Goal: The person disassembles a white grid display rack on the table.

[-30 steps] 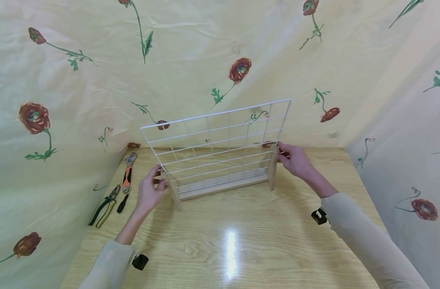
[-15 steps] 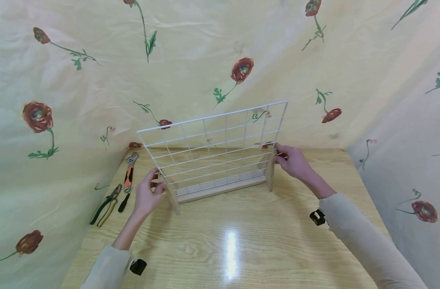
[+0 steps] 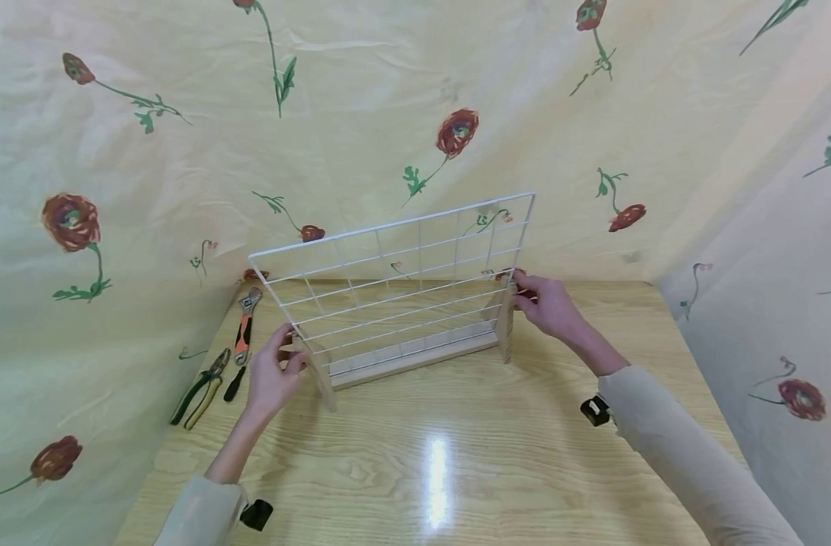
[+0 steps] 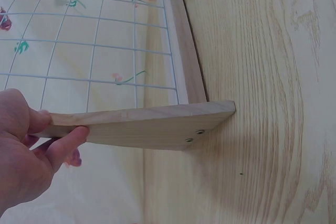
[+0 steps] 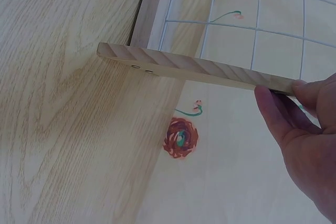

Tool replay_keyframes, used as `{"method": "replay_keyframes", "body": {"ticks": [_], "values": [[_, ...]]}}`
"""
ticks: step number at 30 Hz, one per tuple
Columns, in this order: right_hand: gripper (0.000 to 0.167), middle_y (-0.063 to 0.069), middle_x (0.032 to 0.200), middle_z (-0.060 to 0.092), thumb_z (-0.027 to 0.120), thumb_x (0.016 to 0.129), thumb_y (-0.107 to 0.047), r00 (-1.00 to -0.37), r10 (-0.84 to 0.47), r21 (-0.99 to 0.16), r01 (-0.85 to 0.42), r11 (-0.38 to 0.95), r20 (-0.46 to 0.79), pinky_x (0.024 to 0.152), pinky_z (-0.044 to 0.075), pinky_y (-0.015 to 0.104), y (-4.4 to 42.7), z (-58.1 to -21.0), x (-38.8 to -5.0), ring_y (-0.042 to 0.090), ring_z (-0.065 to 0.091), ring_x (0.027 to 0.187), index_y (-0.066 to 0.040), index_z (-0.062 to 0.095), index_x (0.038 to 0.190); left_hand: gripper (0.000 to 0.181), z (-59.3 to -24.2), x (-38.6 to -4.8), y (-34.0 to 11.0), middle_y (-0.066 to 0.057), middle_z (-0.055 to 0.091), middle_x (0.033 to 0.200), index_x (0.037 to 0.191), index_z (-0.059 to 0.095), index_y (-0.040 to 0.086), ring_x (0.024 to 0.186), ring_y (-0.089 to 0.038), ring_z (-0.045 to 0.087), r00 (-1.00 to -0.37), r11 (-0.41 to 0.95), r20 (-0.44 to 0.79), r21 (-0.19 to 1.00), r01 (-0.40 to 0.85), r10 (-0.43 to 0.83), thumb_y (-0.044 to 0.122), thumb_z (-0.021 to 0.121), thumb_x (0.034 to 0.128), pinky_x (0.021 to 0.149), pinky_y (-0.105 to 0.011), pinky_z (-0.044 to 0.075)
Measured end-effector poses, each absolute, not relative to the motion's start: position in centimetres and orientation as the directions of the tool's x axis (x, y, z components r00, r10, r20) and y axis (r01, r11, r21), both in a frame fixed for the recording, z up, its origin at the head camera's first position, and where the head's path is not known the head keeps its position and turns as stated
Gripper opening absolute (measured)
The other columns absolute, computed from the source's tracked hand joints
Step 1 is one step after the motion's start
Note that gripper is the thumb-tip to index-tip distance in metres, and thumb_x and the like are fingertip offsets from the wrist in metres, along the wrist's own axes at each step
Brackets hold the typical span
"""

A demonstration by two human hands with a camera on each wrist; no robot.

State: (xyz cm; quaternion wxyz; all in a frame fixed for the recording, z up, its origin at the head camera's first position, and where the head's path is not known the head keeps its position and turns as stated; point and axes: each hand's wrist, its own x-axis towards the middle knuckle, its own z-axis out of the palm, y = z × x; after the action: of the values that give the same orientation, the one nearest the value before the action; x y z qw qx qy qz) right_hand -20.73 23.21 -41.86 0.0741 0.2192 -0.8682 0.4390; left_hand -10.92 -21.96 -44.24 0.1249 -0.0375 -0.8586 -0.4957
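A wooden rack with a white wire grid [image 3: 388,262] stands on the table, its left end nearer me than its right. Between its two wooden side panels runs a low base board [image 3: 415,362]. My left hand [image 3: 274,375] pinches the upper end of the left side panel [image 4: 147,121]. Two screw heads [image 4: 194,135] show low on that panel's outer face. On the other end, my right hand [image 3: 548,305] grips the upper end of the right side panel [image 5: 194,65] between thumb and fingers. The grid leans back and rises above both hands.
At the table's left lie an adjustable wrench [image 3: 245,322] with an orange and black handle, a small black-handled tool [image 3: 234,384] and pliers [image 3: 202,388] with dark and yellow handles. A flower-patterned sheet [image 3: 361,144] hangs behind the wooden table [image 3: 511,455] and along its sides.
The rack has shifted a little to the left and slightly toward me, and both hands have moved with it, keeping hold of its side panels. The tools have stayed put.
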Motion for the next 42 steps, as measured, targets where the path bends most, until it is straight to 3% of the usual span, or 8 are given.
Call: {"method": "replay_keyframes", "body": {"ticks": [14, 23, 31, 42], "values": [[0.039, 0.038, 0.102, 0.064, 0.061, 0.087, 0.021, -0.873, -0.345, -0.722, -0.482, 0.497, 0.345, 0.066, 0.062, 0.037, 22.6, -42.1, -21.3, 0.046, 0.068, 0.084, 0.022, 0.055, 0.125, 0.049, -44.2, -9.9, -22.2, -0.030, 0.061, 0.109, 0.134, 0.053, -0.009, 0.086, -0.044, 0.068, -0.953, 0.523, 0.288, 0.829, 0.199, -0.095, -0.020, 0.061, 0.0872, 0.068, -0.025, 0.061], [0.041, 0.037, 0.104, 0.064, 0.063, 0.088, 0.018, -0.870, -0.363, -0.709, -0.486, 0.512, 0.334, 0.066, 0.062, 0.034, 22.1, -42.2, -21.3, 0.044, 0.068, 0.085, 0.020, 0.054, 0.128, 0.051, -44.4, -9.4, -22.8, -0.032, 0.060, 0.112, 0.137, 0.050, -0.010, 0.090, -0.045, 0.067, -0.955, 0.526, 0.272, 0.833, 0.172, -0.118, -0.020, 0.061, 0.0875, 0.068, -0.014, 0.056], [0.034, 0.032, 0.098, 0.067, 0.064, 0.087, 0.019, -0.842, -0.382, -0.678, -0.536, 0.504, 0.382, 0.064, 0.062, 0.036, 21.6, -42.2, -21.2, 0.042, 0.069, 0.083, 0.017, 0.061, 0.121, 0.052, -44.3, -9.0, -23.2, -0.031, 0.059, 0.114, 0.140, 0.049, -0.009, 0.092, -0.044, 0.067, -0.960, 0.546, 0.256, 0.823, 0.155, -0.113, -0.017, 0.060, 0.0896, 0.071, -0.026, 0.061], [0.031, 0.031, 0.099, 0.067, 0.063, 0.087, 0.019, -0.841, -0.390, -0.671, -0.537, 0.512, 0.375, 0.066, 0.062, 0.039, 21.0, -42.2, -21.3, 0.041, 0.069, 0.083, 0.015, 0.063, 0.118, 0.053, -44.2, -8.4, -23.6, -0.030, 0.059, 0.117, 0.141, 0.047, -0.009, 0.095, -0.044, 0.066, -0.966, 0.546, 0.218, 0.831, 0.110, -0.137, -0.017, 0.060, 0.0899, 0.070, -0.016, 0.057]]}}
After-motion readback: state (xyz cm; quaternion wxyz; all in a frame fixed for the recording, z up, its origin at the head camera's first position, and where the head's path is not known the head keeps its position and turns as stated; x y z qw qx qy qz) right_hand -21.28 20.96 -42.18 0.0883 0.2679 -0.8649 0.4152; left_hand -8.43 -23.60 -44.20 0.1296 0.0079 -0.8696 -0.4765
